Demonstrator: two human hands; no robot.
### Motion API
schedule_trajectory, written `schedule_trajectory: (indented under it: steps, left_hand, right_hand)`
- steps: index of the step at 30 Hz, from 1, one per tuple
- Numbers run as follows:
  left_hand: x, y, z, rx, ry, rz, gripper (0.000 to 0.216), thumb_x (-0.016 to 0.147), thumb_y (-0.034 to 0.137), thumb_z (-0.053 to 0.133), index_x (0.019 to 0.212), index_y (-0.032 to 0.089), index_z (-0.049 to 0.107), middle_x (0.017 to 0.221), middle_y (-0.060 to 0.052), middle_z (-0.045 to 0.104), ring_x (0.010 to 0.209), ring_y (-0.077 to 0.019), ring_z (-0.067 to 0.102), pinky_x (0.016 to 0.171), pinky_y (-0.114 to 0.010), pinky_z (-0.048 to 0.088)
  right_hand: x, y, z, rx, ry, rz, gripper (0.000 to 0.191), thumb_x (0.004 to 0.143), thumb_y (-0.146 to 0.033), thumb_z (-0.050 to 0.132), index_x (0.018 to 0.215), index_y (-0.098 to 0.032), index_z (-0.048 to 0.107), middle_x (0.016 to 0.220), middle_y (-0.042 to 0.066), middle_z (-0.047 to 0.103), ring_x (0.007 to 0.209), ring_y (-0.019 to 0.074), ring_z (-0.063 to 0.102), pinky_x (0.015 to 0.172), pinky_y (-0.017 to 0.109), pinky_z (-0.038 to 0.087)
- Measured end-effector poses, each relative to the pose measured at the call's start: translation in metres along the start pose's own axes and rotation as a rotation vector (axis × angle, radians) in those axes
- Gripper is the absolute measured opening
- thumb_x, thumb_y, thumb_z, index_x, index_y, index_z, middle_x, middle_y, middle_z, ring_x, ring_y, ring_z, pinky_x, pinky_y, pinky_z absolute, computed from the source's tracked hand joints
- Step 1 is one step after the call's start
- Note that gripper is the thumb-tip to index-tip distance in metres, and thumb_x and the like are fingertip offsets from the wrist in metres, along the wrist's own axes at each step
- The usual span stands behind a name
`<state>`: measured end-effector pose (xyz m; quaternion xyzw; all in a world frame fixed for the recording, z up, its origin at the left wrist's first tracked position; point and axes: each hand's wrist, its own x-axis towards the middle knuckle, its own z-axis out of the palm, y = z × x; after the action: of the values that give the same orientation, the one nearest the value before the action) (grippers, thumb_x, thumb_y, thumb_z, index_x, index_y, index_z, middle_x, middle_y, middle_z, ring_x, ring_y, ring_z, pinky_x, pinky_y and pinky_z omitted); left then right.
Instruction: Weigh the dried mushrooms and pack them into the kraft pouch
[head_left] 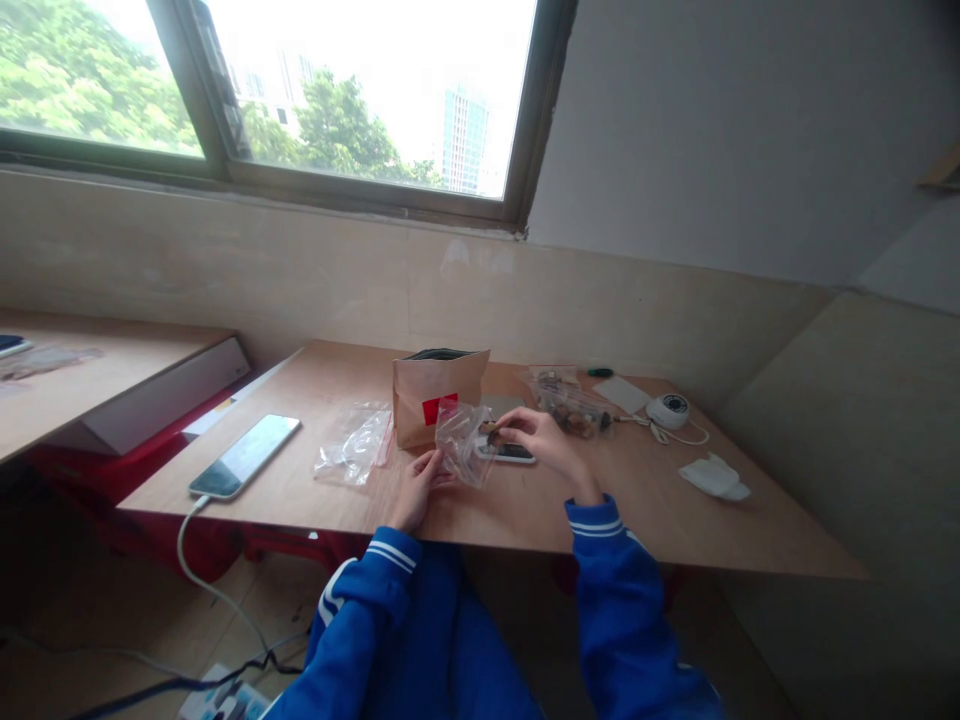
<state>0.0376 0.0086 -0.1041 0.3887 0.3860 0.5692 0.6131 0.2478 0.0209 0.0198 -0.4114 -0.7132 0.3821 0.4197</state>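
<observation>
Both hands work near the middle of the wooden worktop point(525, 510), a little back from its near edge. The left hand point(415, 487) grips the lower left corner of a small clear zip bag point(463, 440), thumb and fingers pinched on the plastic, so the bag stands up off the surface with its mouth turned toward the right. The right hand point(538, 438) holds a small dark item point(493, 436) between thumb and fingertips right at that mouth; what the item is cannot be made out at this size. Under the right hand's fingers lies a small flat device with a dark screen point(512, 453), flat on the wood. Just behind the clear bag stands a brown paper pouch point(439, 392) with a red label, upright and open at the top. To its left a second, crumpled clear bag point(355, 443) lies flat, and farther left, near the left edge, a smartphone point(246, 455) rests face up with a white cable running off the near edge. Behind the right hand sits a clear bag of small brown pieces point(571, 405). Toward the far right corner are a white card point(621, 394), a green pen point(600, 373) and a round white device point(667, 410) with a cord; a crumpled white tissue point(715, 477) lies near the right edge.
</observation>
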Motion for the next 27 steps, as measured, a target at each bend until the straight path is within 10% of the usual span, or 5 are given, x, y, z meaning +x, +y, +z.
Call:
schedule_trajectory:
  steps: [10, 27]
  left_hand:
    - [-0.001, 0.000, 0.001, 0.094, -0.026, 0.011, 0.041, 0.072, 0.050, 0.064, 0.089, 0.013, 0.066, 0.085, -0.005, 0.067, 0.072, -0.0159, 0.062, 0.069, -0.029, 0.054]
    - [0.002, -0.002, 0.001, 0.081, -0.024, 0.005, 0.039, 0.071, 0.049, 0.066, 0.086, 0.013, 0.067, 0.082, -0.004, 0.065, 0.069, -0.0140, 0.061, 0.066, -0.028, 0.054]
  right_hand:
    - [0.098, -0.051, 0.043, -0.206, 0.284, -0.491, 0.010, 0.085, -0.024, 0.055, 0.086, -0.019, 0.063, 0.090, 0.005, 0.063, 0.085, 0.0182, 0.061, 0.079, 0.031, 0.048]
    - [0.120, -0.037, 0.047, -0.316, 0.136, -0.486, 0.010, 0.088, -0.020, 0.050, 0.089, -0.019, 0.059, 0.085, 0.002, 0.063, 0.086, 0.0171, 0.056, 0.081, 0.030, 0.043]
